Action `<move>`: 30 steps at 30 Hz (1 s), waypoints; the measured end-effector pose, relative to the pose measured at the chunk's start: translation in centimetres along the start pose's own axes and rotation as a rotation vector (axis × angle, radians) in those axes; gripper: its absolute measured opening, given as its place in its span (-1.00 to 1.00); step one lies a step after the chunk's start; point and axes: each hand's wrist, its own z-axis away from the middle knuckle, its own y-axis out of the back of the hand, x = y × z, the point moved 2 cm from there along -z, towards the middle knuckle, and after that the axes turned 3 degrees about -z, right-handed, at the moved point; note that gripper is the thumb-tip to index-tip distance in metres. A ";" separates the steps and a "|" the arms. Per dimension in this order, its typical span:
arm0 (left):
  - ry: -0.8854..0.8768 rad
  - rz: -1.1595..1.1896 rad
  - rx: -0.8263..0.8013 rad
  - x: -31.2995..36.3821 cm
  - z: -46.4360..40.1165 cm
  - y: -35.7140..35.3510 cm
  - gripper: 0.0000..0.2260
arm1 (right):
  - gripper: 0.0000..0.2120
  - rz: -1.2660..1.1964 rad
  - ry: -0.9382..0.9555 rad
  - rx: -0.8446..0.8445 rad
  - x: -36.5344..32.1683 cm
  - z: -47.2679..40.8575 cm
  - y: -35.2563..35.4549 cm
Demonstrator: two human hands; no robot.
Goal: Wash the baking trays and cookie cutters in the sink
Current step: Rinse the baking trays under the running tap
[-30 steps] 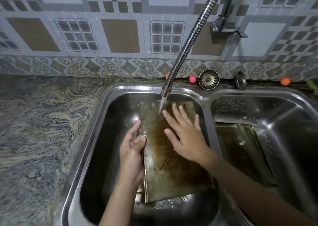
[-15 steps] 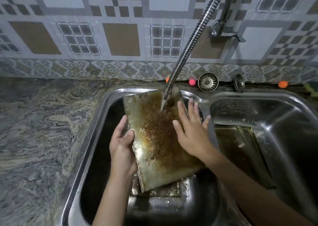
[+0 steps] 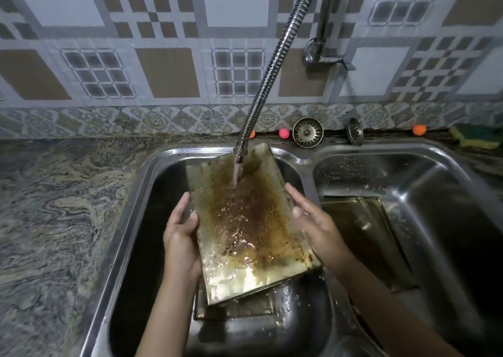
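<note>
A stained, browned baking tray (image 3: 245,226) is tilted up over the left sink basin (image 3: 152,198), under running water from the flexible faucet hose (image 3: 268,76). My left hand (image 3: 181,237) grips its left edge, thumb on top. My right hand (image 3: 313,218) holds its right edge with fingers extended. Under the raised tray a second tray (image 3: 234,306) lies on the basin floor. Another tray (image 3: 364,237) leans in the right basin (image 3: 435,193). No cookie cutters are visible.
Two metal drain strainers (image 3: 307,132) (image 3: 354,132) and small pink and orange balls (image 3: 283,133) sit on the ledge behind the sink. A yellow-green sponge (image 3: 475,136) lies at far right. Marbled stone counter (image 3: 60,207) stretches to the left.
The tray was lifted from lying low in the basin to a raised tilt under the stream. My right hand slid from rubbing the tray's surface to holding its right edge.
</note>
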 end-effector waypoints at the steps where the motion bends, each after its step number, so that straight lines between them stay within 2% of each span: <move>1: -0.007 -0.027 0.007 -0.4 0.0 -0.3 -0.59 | -0.62 -0.076 -0.026 0.001 -0.2 0.2 0.0; 5: -0.061 -0.200 -0.003 -1.8 -0.5 -0.5 -0.64 | -0.62 -0.264 -0.070 0.030 -0.9 1.1 0.2; 8: -0.058 -0.411 -0.110 -3.3 -1.1 -0.4 -0.75 | -0.60 -0.299 -0.054 0.058 -2.9 1.7 1.8; 11: -0.058 -0.763 -0.078 -4.9 -2.1 0.9 -0.80 | -0.59 -0.204 0.026 0.205 -5.2 2.4 6.0; 14: 0.063 -1.010 -0.001 -7.3 -4.0 4.3 -0.78 | -0.57 -0.161 0.080 0.320 -7.0 3.4 10.3; 16: 0.152 -1.150 0.002 -9.0 -5.5 6.4 -0.79 | -0.59 -0.049 0.084 0.369 -7.2 3.6 12.2; 19: 0.213 -1.228 0.046 -10.4 -6.4 7.7 -0.81 | -0.59 0.232 -0.013 0.390 -4.2 2.7 13.5; 22: 0.178 -1.252 0.094 -10.2 -6.5 7.6 -0.84 | -0.57 0.430 -0.111 0.391 1.4 1.7 14.2; 25: 0.113 -1.317 0.080 -9.8 -6.2 7.6 -0.83 | -0.58 0.503 -0.143 0.338 6.0 1.4 13.7; 30: -0.028 -1.394 0.052 -9.6 -5.8 8.0 -0.69 | -0.56 0.600 -0.143 0.311 11.2 0.7 12.0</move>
